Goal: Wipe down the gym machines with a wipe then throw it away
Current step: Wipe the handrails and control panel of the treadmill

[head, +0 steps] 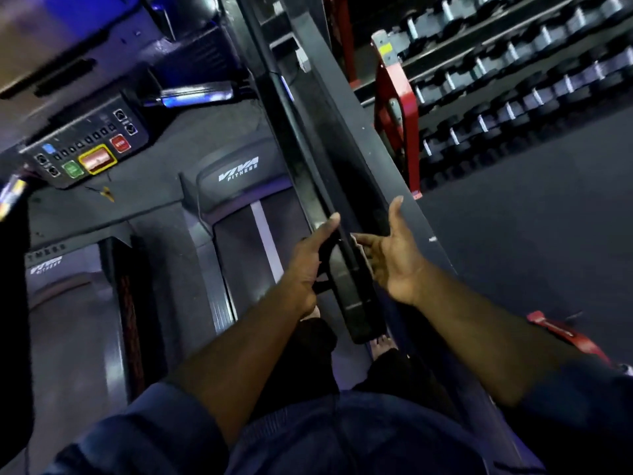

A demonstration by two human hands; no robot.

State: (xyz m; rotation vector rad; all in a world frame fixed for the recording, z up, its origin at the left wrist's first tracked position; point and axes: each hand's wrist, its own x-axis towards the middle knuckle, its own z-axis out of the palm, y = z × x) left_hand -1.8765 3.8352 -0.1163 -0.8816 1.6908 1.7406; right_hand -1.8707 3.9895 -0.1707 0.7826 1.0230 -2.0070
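I have the left hand [308, 265] against the left side of the treadmill [246, 241] rail [356, 303], forefinger straight along it. I cannot tell whether the other fingers grip anything, or whether the dark shape [320, 286] under the palm is the wipe. The right hand [394, 258] sits just right of the rail, palm up, fingers spread wide, holding nothing.

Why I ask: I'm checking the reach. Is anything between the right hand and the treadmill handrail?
Nothing visible does. The right hand is open, palm up, just right of the handrail, with only a small gap between them. The left hand holds the rail from the opposite side.
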